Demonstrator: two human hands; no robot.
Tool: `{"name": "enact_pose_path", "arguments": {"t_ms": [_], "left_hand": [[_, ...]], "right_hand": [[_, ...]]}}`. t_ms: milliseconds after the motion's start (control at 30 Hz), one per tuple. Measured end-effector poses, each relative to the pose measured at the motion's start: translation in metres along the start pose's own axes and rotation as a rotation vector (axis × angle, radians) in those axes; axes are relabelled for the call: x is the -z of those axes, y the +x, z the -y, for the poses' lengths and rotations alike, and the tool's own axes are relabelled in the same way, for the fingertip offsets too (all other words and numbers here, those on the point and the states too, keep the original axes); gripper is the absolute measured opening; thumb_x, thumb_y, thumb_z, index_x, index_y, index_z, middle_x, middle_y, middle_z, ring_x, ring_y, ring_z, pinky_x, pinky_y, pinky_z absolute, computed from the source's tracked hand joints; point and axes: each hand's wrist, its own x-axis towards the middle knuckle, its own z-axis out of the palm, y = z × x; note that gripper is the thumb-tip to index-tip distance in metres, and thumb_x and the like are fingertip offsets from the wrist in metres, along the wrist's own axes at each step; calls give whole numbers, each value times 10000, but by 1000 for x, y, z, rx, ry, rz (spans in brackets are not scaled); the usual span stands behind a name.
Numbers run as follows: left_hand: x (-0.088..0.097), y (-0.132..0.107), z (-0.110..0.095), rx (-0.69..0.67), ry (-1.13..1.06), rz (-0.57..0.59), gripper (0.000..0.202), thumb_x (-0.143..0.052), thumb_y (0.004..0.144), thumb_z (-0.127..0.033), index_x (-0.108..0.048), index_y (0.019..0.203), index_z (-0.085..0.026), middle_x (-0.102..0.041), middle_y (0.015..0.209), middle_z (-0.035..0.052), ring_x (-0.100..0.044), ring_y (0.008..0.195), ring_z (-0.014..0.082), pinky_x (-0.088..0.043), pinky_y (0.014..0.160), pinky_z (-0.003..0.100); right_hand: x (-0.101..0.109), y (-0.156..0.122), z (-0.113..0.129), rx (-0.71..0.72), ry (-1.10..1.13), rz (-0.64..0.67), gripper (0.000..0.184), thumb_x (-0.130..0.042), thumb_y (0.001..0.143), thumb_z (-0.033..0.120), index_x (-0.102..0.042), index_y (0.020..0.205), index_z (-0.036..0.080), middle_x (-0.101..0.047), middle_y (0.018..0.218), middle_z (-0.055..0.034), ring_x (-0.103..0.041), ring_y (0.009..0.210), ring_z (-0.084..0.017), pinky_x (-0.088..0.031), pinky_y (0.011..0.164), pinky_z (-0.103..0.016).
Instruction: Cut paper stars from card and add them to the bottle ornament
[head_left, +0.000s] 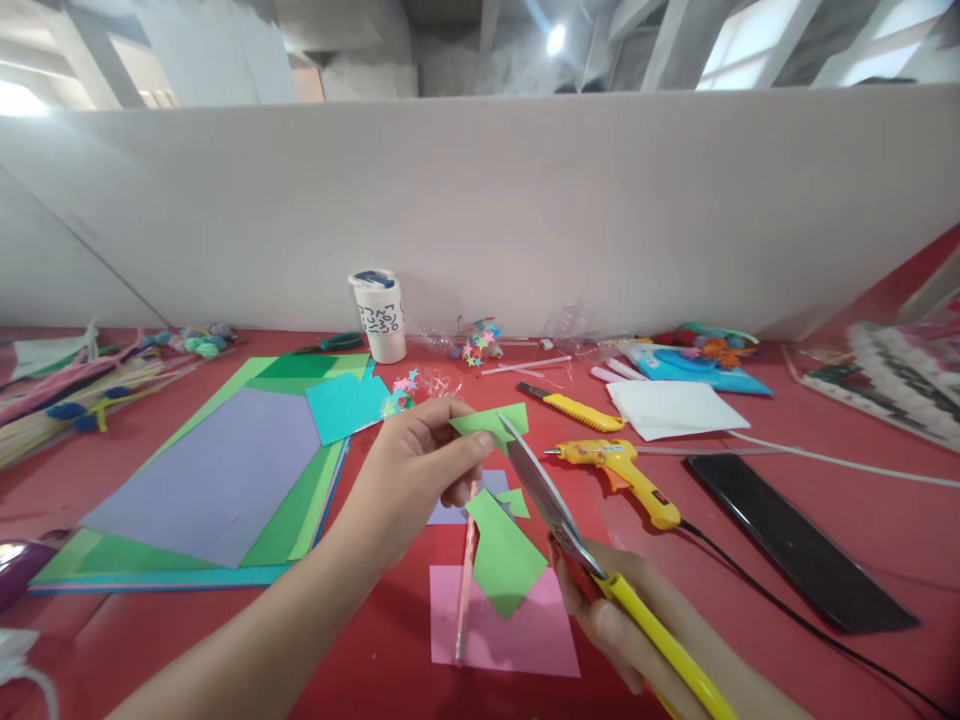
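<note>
Between the thumb and fingers of my left hand (427,455) is a small strip of light green paper (514,418). My right hand (622,610) grips a pair of scissors (551,500) with yellow handles, its blades pointing up and left. The blade tips meet the green strip near its middle. Below my hands lies a larger light green paper piece (510,560), over a pink paper sheet (540,635). A pink pencil (465,590) rests on the pink sheet beside that piece. A purple paper piece (491,485) is partly hidden behind my left hand.
Stacked coloured sheets (217,480) lie to the left. A white cup (380,315) stands at the back. On the right are a yellow utility knife (577,408), a corded yellow glue gun (622,475), a black flat object (795,540) and a white pad (675,407).
</note>
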Motion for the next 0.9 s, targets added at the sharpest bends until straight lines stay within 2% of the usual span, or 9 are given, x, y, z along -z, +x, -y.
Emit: {"name": "enact_pose_path", "arguments": {"t_ms": [100, 200, 333, 500, 733, 900], "left_hand": [[-2, -1, -1, 18, -32, -9, 107, -632, 767, -223, -580, 679, -191, -531, 490, -75, -440, 401, 43, -344, 416, 172], [-6, -3, 1, 37, -40, -26, 133, -623, 765, -201, -549, 655, -187, -542, 487, -76, -449, 394, 37, -339, 412, 161], [-13, -6, 6, 48, -46, -35, 157, -618, 787, -218, -534, 659, -181, -550, 497, -72, -459, 402, 32, -351, 427, 155], [-16, -7, 9, 50, -61, -33, 173, -611, 813, -242, -526, 675, -181, -559, 527, -65, -471, 422, 35, -364, 441, 161], [-15, -8, 9, 48, -75, -21, 177, -606, 823, -242, -532, 676, -178, -566, 534, -62, -476, 429, 33, -362, 450, 159], [-14, -7, 10, 33, -51, -21, 180, -600, 827, -233, -526, 671, -181, -555, 517, -70, -473, 426, 33, -366, 451, 155]], "right_hand": [[1, 1, -3, -24, 17, -17, 544, -460, 770, 762, -415, 681, 228, -323, 543, 65, -332, 441, -103, -235, 430, -255], [-1, 1, -7, 20, 11, -29, 528, -436, 801, 739, -458, 700, 221, -365, 526, 56, -346, 445, -107, -271, 435, -252], [-5, -2, -13, 58, 26, -38, 483, -399, 874, 669, -484, 721, 218, -368, 460, 70, -256, 381, -85, -245, 400, -243], [-9, -3, -9, 43, 57, -84, 462, -409, 885, 651, -517, 777, 215, -333, 486, 86, -191, 365, -70, -190, 371, -229], [-12, -6, -12, 5, 18, -117, 499, -385, 885, 666, -568, 803, 209, -325, 474, 75, -213, 359, -83, -238, 377, -237], [-10, -6, -9, 19, -29, -123, 513, -366, 885, 673, -572, 813, 209, -317, 460, 67, -298, 382, -109, -288, 389, -232]]}}
